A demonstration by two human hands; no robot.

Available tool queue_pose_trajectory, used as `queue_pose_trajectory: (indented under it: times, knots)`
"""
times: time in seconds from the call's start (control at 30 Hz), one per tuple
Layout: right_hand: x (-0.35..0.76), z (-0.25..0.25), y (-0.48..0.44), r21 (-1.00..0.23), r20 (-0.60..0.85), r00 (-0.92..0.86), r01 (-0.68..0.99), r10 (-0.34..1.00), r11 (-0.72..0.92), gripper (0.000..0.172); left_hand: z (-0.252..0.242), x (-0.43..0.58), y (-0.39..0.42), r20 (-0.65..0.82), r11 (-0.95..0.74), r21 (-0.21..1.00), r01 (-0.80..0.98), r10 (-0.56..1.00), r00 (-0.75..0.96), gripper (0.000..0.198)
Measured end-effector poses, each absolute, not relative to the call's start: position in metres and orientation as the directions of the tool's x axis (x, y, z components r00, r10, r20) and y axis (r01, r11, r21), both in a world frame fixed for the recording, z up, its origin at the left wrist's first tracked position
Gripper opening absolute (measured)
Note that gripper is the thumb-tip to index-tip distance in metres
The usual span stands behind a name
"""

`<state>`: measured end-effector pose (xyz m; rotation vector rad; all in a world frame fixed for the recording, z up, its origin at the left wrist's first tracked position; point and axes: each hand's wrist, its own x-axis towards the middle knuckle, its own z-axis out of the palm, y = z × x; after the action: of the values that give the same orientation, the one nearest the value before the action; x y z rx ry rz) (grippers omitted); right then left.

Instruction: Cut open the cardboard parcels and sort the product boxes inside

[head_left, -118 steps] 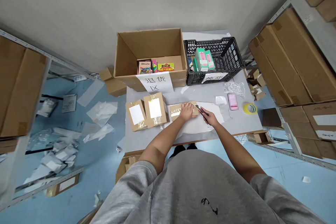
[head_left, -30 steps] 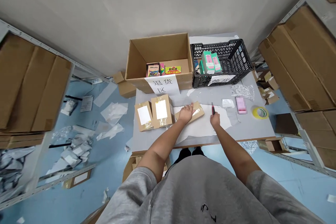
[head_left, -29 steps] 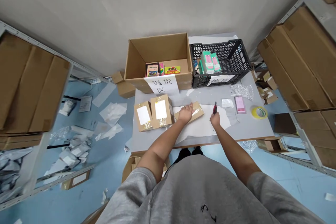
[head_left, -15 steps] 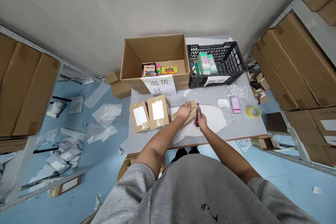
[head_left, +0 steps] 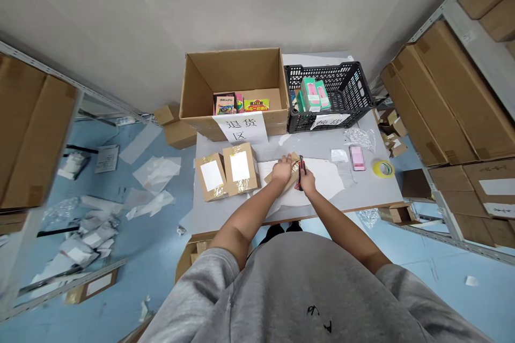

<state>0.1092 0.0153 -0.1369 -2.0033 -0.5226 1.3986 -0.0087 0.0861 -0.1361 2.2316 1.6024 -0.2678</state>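
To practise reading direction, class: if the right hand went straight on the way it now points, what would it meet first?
Most likely the small taped carton under the left hand, just ahead of the right hand and its red-and-black cutter; whether the cutter touches the carton is unclear.

The small carton point(head_left: 290, 181) was made of matt cardboard crossed by glossy tape point(head_left: 295, 168); the crate point(head_left: 300, 121) was formed of plastic, the shirt point(head_left: 289, 289) of matt cloth, the tabletop point(head_left: 225, 218) smoothly finished.
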Motion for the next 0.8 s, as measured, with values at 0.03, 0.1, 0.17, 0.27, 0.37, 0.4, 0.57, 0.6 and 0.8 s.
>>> queue_pose_trajectory:
  times: [0.03, 0.1, 0.17, 0.27, 0.37, 0.4, 0.57, 0.6, 0.8]
  knots:
    - [0.110, -0.136, 0.015, -0.690, -0.682, 0.351, -0.019, 0.641, -0.724, 0.030, -0.136, -0.009, 0.087, -0.370, -0.271, 0.190, 0.944, 0.870, 0.324, 0.064]
    - [0.112, -0.134, 0.015, -0.685, -0.684, 0.339, 0.004, 0.646, -0.728, 0.027, -0.137, -0.009, 0.087, -0.369, -0.279, 0.191, 0.941, 0.868, 0.332, 0.064]
    - [0.113, -0.133, 0.016, -0.688, -0.680, 0.339, 0.012, 0.650, -0.725, 0.026, -0.138, -0.009, 0.086, -0.360, -0.308, 0.196, 0.931, 0.860, 0.360, 0.063]
    - [0.113, -0.133, 0.020, -0.694, -0.673, 0.362, -0.006, 0.645, -0.720, 0.026, -0.139, -0.009, 0.082, -0.356, -0.343, 0.204, 0.917, 0.846, 0.396, 0.063]
    - [0.110, -0.136, 0.019, -0.700, -0.671, 0.376, -0.036, 0.639, -0.714, 0.028, -0.139, -0.008, 0.082, -0.357, -0.328, 0.212, 0.921, 0.851, 0.385, 0.064]
    - [0.109, -0.136, 0.018, -0.704, -0.669, 0.373, -0.039, 0.643, -0.710, 0.027, -0.139, -0.008, 0.083, -0.356, -0.309, 0.213, 0.927, 0.859, 0.368, 0.064]
    - [0.107, -0.137, 0.017, -0.694, -0.680, 0.361, -0.036, 0.638, -0.719, 0.028, -0.141, -0.007, 0.085, -0.348, -0.273, 0.218, 0.937, 0.875, 0.336, 0.064]
    - [0.107, -0.136, 0.019, -0.689, -0.683, 0.367, -0.039, 0.631, -0.724, 0.029, -0.141, -0.007, 0.084, -0.349, -0.282, 0.221, 0.934, 0.871, 0.346, 0.063]
    - [0.103, -0.135, 0.024, -0.683, -0.675, 0.392, -0.013, 0.625, -0.730, 0.026, -0.139, -0.008, 0.085, -0.357, -0.246, 0.237, 0.940, 0.878, 0.319, 0.062]
